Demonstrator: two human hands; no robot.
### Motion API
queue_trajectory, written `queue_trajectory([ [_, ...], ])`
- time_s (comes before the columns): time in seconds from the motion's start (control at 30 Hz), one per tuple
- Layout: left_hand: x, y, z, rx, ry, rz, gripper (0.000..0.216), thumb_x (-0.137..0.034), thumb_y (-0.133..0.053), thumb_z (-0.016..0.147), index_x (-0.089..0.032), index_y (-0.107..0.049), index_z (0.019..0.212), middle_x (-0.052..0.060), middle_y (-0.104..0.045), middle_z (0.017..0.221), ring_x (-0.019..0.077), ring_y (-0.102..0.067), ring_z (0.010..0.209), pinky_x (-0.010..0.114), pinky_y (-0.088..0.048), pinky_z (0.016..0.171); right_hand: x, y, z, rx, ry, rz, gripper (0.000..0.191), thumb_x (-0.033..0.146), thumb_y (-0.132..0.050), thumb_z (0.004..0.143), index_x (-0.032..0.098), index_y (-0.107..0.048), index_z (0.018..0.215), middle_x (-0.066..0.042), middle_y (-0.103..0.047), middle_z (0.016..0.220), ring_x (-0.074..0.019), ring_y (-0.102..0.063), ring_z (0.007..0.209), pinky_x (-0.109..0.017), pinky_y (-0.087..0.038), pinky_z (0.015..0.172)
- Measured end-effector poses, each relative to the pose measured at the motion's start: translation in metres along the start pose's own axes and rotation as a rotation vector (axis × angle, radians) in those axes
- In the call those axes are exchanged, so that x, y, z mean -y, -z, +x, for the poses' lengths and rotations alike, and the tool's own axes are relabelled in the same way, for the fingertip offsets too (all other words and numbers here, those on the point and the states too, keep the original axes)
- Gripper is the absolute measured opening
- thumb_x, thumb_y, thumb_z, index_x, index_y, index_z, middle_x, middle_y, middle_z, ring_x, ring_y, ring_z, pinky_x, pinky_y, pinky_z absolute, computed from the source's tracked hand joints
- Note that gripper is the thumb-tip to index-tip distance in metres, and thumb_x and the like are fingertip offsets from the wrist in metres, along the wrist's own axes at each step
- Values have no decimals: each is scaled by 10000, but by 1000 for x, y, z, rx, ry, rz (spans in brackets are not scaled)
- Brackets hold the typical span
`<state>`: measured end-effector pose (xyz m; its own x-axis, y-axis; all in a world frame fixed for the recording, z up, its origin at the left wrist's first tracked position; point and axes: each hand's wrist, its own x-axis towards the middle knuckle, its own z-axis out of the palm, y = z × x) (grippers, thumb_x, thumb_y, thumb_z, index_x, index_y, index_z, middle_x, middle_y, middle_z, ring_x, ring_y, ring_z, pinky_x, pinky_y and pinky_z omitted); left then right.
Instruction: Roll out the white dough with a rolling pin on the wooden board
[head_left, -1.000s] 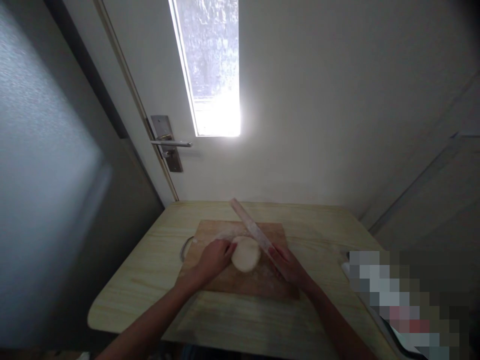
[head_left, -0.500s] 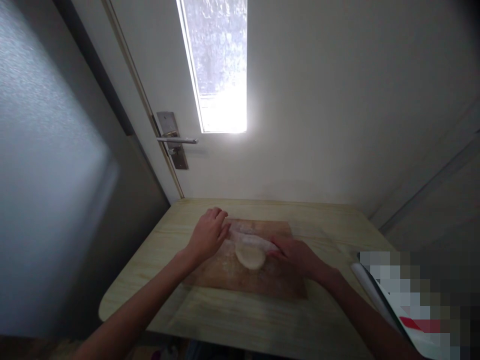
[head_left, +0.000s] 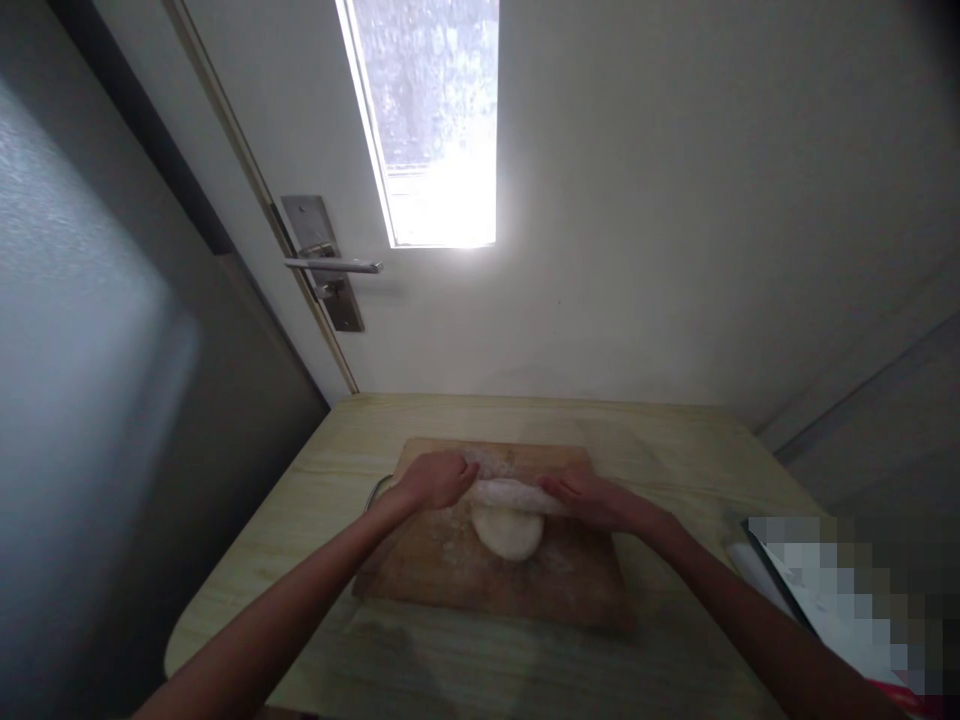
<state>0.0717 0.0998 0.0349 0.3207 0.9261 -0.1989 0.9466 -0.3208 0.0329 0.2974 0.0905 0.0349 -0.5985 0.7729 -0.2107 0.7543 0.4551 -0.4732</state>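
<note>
A round flattened piece of dough (head_left: 510, 535) lies on a floury wooden cutting board (head_left: 480, 588). Across the dough's far part rests a pale, flour-dusted rolling pin (head_left: 519, 496). My left hand (head_left: 442, 480) is closed around the pin's left end, its fingers curled. On the other side, my right hand (head_left: 589, 498) grips the right end. Both pin ends are hidden under the hands. The dough's near half shows in front of the pin.
The board lies on a light wood table (head_left: 315, 540). A metal handle (head_left: 377, 490) shows at the board's left edge. Behind the table stands a white door (head_left: 637, 220) with a lever handle (head_left: 334, 265). A partly blurred-out item (head_left: 825, 610) is at the right.
My left hand has come down and right onto the pin's end. The pin lies more level across the dough, still gripped by my right hand. The view has shifted slightly.
</note>
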Motion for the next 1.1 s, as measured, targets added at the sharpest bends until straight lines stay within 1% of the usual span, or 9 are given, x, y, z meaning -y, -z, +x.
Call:
queue_trajectory([
  [0.13, 3, -4, 4, 13, -1, -11, 543, -363, -151, 837, -148, -629, 697, 85, -634, 665, 188, -588, 654, 262, -388, 563, 3, 1, 0, -20, -35, -28, 496, 355, -142, 875, 148, -587, 803, -89, -621, 782, -152, -552, 699, -258, -378, 658],
  [0.23, 1, -10, 0, -74, 41, 8, 571, -344, -121, 843, -136, -632, 696, 117, -635, 713, 220, -590, 692, 298, -383, 582, 6, -4, -1, -103, -78, -104, 499, 332, -144, 875, 155, -594, 753, -83, -628, 749, -156, -561, 677, -260, -378, 626],
  [0.3, -2, -16, -5, -156, 84, 22, 580, -344, -122, 843, -128, -634, 677, 129, -631, 696, 232, -588, 681, 315, -374, 584, 8, -10, -3, -174, -128, -199, 503, 328, -152, 871, 164, -601, 712, -79, -632, 699, -164, -564, 626, -262, -367, 565],
  [0.4, -5, -24, -14, -240, 141, 14, 573, -342, -139, 840, -128, -636, 651, 126, -622, 644, 227, -579, 645, 312, -359, 572, 13, -21, -8, -270, -224, -391, 520, 332, -167, 863, 167, -607, 640, -93, -629, 611, -178, -558, 529, -264, -307, 467],
  [0.47, -7, -28, -20, -273, 153, -4, 553, -329, -153, 839, -136, -634, 648, 114, -620, 630, 214, -572, 624, 303, -349, 563, 17, -27, -12, -321, -250, -479, 505, 326, -180, 861, 172, -606, 637, -91, -626, 580, -175, -548, 482, -262, -260, 433],
  [0.7, -8, -34, -33, -364, 104, -45, 487, -314, -188, 846, -158, -609, 658, 81, -602, 627, 193, -539, 630, 295, -331, 591, 21, -36, -21, -421, -174, -547, 406, 307, -228, 856, 181, -568, 674, -56, -611, 580, -157, -517, 467, -266, -185, 432],
  [0.8, -8, -36, -39, -413, 32, -42, 424, -285, -208, 846, -167, -581, 681, 66, -592, 657, 193, -522, 661, 305, -325, 617, 21, -40, -23, -477, -139, -578, 389, 307, -241, 854, 177, -554, 663, -52, -590, 563, -147, -502, 475, -268, -187, 452],
  [0.9, -8, -36, -44, -428, -21, -32, 364, -279, -241, 843, -171, -557, 699, 60, -577, 678, 197, -505, 686, 311, -319, 626, 23, -45, -27, -521, -133, -604, 376, 305, -246, 853, 178, -551, 676, -51, -577, 569, -143, -490, 492, -270, -198, 470],
  [1.1, -13, -34, -54, -425, -41, -25, 319, -291, -263, 846, -172, -527, 711, 56, -557, 714, 202, -478, 712, 321, -313, 635, 29, -51, -33, -546, -147, -614, 374, 300, -237, 856, 180, -564, 719, -60, -572, 612, -152, -475, 532, -278, -221, 501],
])
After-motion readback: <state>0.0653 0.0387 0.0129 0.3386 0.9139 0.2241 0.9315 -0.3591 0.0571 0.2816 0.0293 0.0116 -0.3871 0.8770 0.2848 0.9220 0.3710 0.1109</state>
